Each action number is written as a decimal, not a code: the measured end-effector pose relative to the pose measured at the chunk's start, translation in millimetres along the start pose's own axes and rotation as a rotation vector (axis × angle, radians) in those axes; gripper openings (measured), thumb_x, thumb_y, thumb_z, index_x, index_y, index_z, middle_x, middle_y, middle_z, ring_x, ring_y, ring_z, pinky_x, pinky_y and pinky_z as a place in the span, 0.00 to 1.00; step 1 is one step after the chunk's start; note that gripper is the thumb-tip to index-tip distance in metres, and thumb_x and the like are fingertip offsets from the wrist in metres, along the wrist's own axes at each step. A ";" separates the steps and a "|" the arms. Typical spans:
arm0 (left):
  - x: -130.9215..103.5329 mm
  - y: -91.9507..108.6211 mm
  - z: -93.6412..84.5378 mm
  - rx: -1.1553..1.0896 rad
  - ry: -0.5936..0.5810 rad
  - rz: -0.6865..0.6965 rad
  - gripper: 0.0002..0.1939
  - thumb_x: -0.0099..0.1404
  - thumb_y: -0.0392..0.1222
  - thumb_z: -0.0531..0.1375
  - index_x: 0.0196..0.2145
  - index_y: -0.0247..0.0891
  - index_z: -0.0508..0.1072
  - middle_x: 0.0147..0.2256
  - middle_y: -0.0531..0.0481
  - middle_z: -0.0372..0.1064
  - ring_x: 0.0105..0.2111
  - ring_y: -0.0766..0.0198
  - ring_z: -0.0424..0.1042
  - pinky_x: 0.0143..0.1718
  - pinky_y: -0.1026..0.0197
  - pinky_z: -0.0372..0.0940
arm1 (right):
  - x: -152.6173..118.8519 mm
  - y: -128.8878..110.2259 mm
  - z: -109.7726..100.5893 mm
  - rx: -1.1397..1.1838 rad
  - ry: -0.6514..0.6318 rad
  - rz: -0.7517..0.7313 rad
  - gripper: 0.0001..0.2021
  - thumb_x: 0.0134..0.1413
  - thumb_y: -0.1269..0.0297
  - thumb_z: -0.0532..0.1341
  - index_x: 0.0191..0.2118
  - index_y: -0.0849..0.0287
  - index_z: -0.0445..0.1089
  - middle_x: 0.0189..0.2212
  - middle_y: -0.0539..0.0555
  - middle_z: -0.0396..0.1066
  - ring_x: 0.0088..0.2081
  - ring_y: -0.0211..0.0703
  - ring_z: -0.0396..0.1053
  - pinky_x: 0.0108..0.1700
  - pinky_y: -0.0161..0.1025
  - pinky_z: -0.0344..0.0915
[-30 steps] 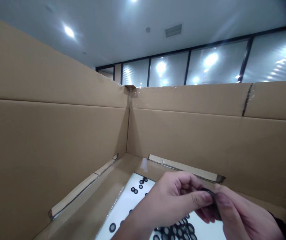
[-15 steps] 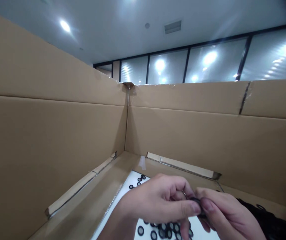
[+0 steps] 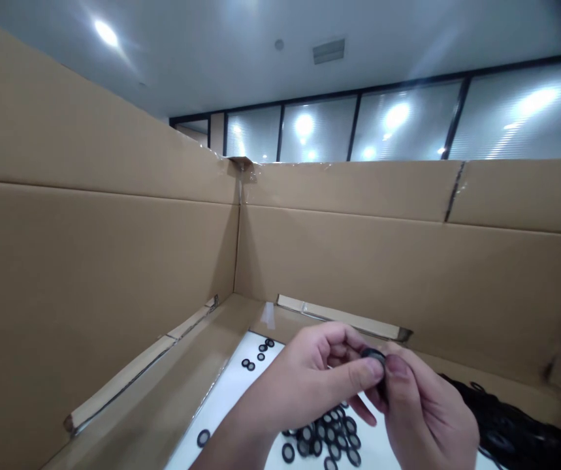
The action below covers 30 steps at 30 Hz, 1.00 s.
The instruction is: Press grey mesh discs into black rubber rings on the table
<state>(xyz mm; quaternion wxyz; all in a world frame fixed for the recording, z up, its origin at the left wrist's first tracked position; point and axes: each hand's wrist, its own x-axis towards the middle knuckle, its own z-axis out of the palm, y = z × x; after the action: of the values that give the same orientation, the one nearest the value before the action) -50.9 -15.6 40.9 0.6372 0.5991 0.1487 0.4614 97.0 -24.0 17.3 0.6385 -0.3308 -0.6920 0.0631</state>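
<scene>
My left hand [image 3: 319, 375] and my right hand [image 3: 424, 405] meet over a white board [image 3: 241, 391]. Both pinch a small black ring [image 3: 374, 356] between thumb and fingers; part of it is hidden by the fingertips. Below the hands lies a cluster of black rings with pale centres [image 3: 330, 434], partly covered by my left hand. To the right of my right hand is a heap of thin black rings or loops [image 3: 510, 424], darker and hard to separate.
Tall cardboard walls [image 3: 89, 281] surround the board at the left and back. Several similar rings [image 3: 262, 348] lie near the board's far corner, and a single ring [image 3: 203, 438] sits near its left edge. Cardboard strips [image 3: 349, 316] run along the wall bases.
The view has shifted slightly, and both hands appear a little higher, still pinching the black ring. More of the ring cluster and the black heap now shows.
</scene>
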 end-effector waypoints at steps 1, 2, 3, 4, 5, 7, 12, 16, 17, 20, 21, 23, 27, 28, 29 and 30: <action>2.0 -2.3 1.1 -0.019 0.009 0.013 0.14 0.62 0.46 0.67 0.38 0.33 0.71 0.28 0.51 0.71 0.28 0.66 0.74 0.31 0.63 0.72 | 0.9 -0.8 0.3 -0.022 0.025 0.000 0.22 0.70 0.57 0.51 0.22 0.57 0.60 0.15 0.46 0.58 0.17 0.34 0.57 0.21 0.33 0.55; 3.2 -3.7 1.3 -0.028 0.016 0.023 0.14 0.62 0.45 0.67 0.38 0.33 0.72 0.28 0.51 0.71 0.28 0.66 0.74 0.30 0.63 0.72 | 2.0 -0.8 0.0 -0.040 0.030 -0.006 0.23 0.70 0.57 0.51 0.22 0.57 0.59 0.15 0.46 0.57 0.17 0.34 0.57 0.21 0.33 0.55; 3.8 -4.3 0.7 -0.027 0.022 0.031 0.13 0.62 0.45 0.67 0.38 0.33 0.72 0.27 0.51 0.72 0.28 0.67 0.74 0.31 0.63 0.72 | 3.3 -0.1 -0.7 -0.057 0.018 -0.012 0.23 0.70 0.57 0.51 0.21 0.57 0.59 0.15 0.46 0.57 0.17 0.34 0.57 0.21 0.32 0.54; 3.9 -4.3 -0.4 -0.019 0.028 0.037 0.13 0.63 0.45 0.67 0.37 0.32 0.73 0.28 0.51 0.72 0.28 0.67 0.74 0.31 0.64 0.72 | 4.6 1.0 -1.8 -0.070 -0.008 -0.018 0.23 0.70 0.58 0.50 0.21 0.57 0.58 0.16 0.46 0.57 0.18 0.34 0.57 0.22 0.32 0.54; 3.6 -3.7 -2.0 -0.008 0.034 0.043 0.12 0.63 0.45 0.67 0.37 0.32 0.73 0.28 0.50 0.73 0.28 0.67 0.75 0.32 0.64 0.72 | 5.7 2.3 -3.1 -0.080 -0.040 -0.023 0.23 0.70 0.58 0.50 0.21 0.57 0.57 0.16 0.46 0.57 0.18 0.34 0.57 0.22 0.32 0.54; 2.7 -1.4 -5.3 0.019 0.049 0.046 0.12 0.64 0.44 0.67 0.36 0.32 0.73 0.28 0.50 0.73 0.29 0.67 0.75 0.34 0.63 0.73 | 7.3 4.4 -5.5 -0.096 -0.095 -0.025 0.23 0.71 0.57 0.50 0.22 0.57 0.57 0.17 0.47 0.58 0.20 0.34 0.58 0.23 0.32 0.55; 0.9 4.6 -10.4 0.073 0.069 0.023 0.12 0.63 0.44 0.67 0.34 0.31 0.73 0.27 0.50 0.74 0.29 0.66 0.76 0.35 0.63 0.72 | 8.3 1.9 -5.6 -0.057 -0.174 -0.025 0.21 0.70 0.58 0.51 0.24 0.57 0.60 0.17 0.46 0.60 0.19 0.34 0.59 0.22 0.32 0.55; 0.3 5.8 -13.2 0.054 0.055 -0.015 0.12 0.64 0.45 0.66 0.32 0.32 0.71 0.26 0.49 0.76 0.27 0.66 0.77 0.34 0.64 0.72 | 7.8 -0.2 -1.9 0.066 -0.211 0.001 0.21 0.70 0.57 0.51 0.24 0.56 0.61 0.18 0.46 0.61 0.19 0.35 0.61 0.22 0.32 0.58; 0.2 5.6 -14.0 0.040 0.047 -0.022 0.12 0.64 0.45 0.66 0.32 0.33 0.71 0.25 0.49 0.76 0.27 0.65 0.78 0.34 0.64 0.72 | 7.6 0.6 -1.1 0.092 -0.219 0.015 0.21 0.71 0.57 0.50 0.24 0.56 0.61 0.18 0.46 0.61 0.20 0.35 0.61 0.22 0.32 0.58; 0.1 4.9 -16.5 0.023 0.034 -0.033 0.12 0.64 0.45 0.67 0.33 0.32 0.72 0.26 0.49 0.77 0.28 0.65 0.78 0.34 0.63 0.72 | 7.1 5.2 0.0 0.124 -0.232 0.050 0.21 0.70 0.55 0.50 0.24 0.56 0.59 0.18 0.46 0.61 0.20 0.36 0.61 0.23 0.31 0.59; 0.1 4.8 -17.2 0.028 0.035 -0.036 0.12 0.63 0.45 0.67 0.33 0.32 0.72 0.26 0.48 0.77 0.28 0.64 0.78 0.35 0.63 0.72 | 6.9 6.9 0.0 0.119 -0.235 0.058 0.21 0.70 0.55 0.50 0.24 0.56 0.59 0.18 0.46 0.61 0.20 0.36 0.60 0.23 0.32 0.59; 0.1 5.0 -18.2 0.049 0.042 -0.041 0.13 0.62 0.45 0.68 0.33 0.32 0.73 0.27 0.47 0.77 0.29 0.63 0.79 0.36 0.62 0.73 | 6.7 9.2 -0.5 0.087 -0.244 0.066 0.21 0.71 0.55 0.50 0.24 0.56 0.59 0.18 0.47 0.60 0.20 0.36 0.60 0.23 0.32 0.58; 0.4 5.6 -18.7 0.094 0.079 -0.047 0.14 0.60 0.46 0.69 0.32 0.31 0.73 0.27 0.47 0.77 0.30 0.63 0.79 0.38 0.61 0.72 | 7.9 7.5 -2.6 -0.045 -0.222 0.027 0.20 0.70 0.56 0.49 0.25 0.56 0.59 0.18 0.46 0.60 0.20 0.35 0.60 0.23 0.33 0.57; 0.4 5.5 -18.6 0.103 0.092 -0.049 0.14 0.60 0.46 0.69 0.32 0.31 0.73 0.27 0.47 0.77 0.31 0.63 0.78 0.39 0.61 0.72 | 8.5 6.1 -3.4 -0.072 -0.216 0.011 0.20 0.70 0.56 0.49 0.25 0.56 0.59 0.18 0.45 0.60 0.20 0.35 0.60 0.23 0.32 0.56; 0.4 5.5 -18.6 0.112 0.100 -0.051 0.14 0.60 0.46 0.69 0.32 0.32 0.73 0.27 0.47 0.77 0.31 0.63 0.78 0.39 0.61 0.72 | 9.0 4.8 -4.2 -0.094 -0.217 -0.003 0.20 0.70 0.56 0.49 0.25 0.56 0.59 0.18 0.45 0.59 0.20 0.35 0.60 0.23 0.32 0.56; 0.3 5.5 -18.6 0.120 0.105 -0.051 0.14 0.61 0.46 0.69 0.32 0.32 0.73 0.27 0.47 0.77 0.31 0.63 0.78 0.39 0.61 0.72 | 9.4 3.6 -5.2 -0.109 -0.225 -0.016 0.20 0.70 0.57 0.49 0.25 0.56 0.59 0.18 0.45 0.59 0.19 0.34 0.60 0.23 0.32 0.56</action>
<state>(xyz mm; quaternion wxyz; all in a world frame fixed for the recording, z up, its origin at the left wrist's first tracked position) -66.7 -4.5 41.5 0.6029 0.6073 0.2244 0.4662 103.5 -17.9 24.3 0.5385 -0.3503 -0.7642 0.0572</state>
